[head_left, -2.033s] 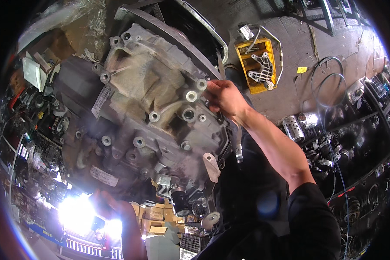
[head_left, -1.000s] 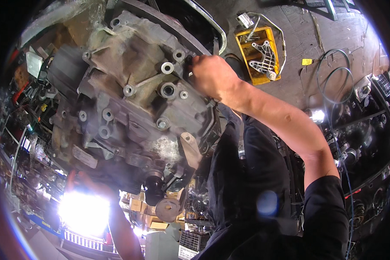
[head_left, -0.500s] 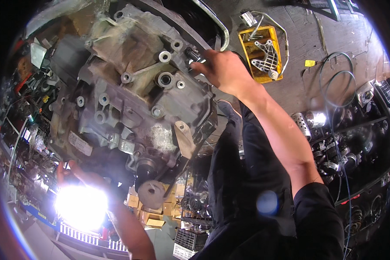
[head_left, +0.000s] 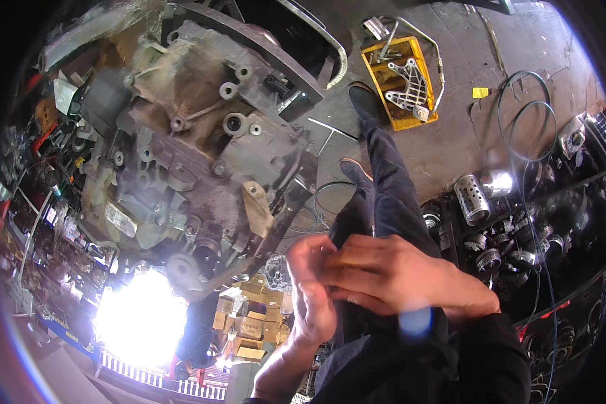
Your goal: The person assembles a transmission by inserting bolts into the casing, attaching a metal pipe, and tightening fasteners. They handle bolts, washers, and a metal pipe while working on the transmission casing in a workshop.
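Note:
In front of my lap my left hand (head_left: 310, 293) and my right hand (head_left: 390, 273) are together, touching. The right fingers lie across the left palm, and the left fingers curve up beside them, a little smeared by motion. I see nothing held between them, though the overlap hides part of the palms. Both hands are apart from the big grey cast-metal gearbox casing (head_left: 188, 161) on the left. On it show round bolt bosses, a tan metal lug (head_left: 257, 207) and, at its lower end, a blurred round disc (head_left: 182, 271).
A yellow crate (head_left: 402, 124) with a metal bracket (head_left: 408, 87) stands on the floor beyond my feet. Shelves of metal parts (head_left: 495, 249) line the right, near a coiled cable (head_left: 528, 121). Cardboard boxes (head_left: 250, 328) and a glaring light (head_left: 141, 320) lie lower left.
My right hand has left the casing's upper right edge and come back toward my lap. My left hand has moved right from the casing's lower end to meet it.

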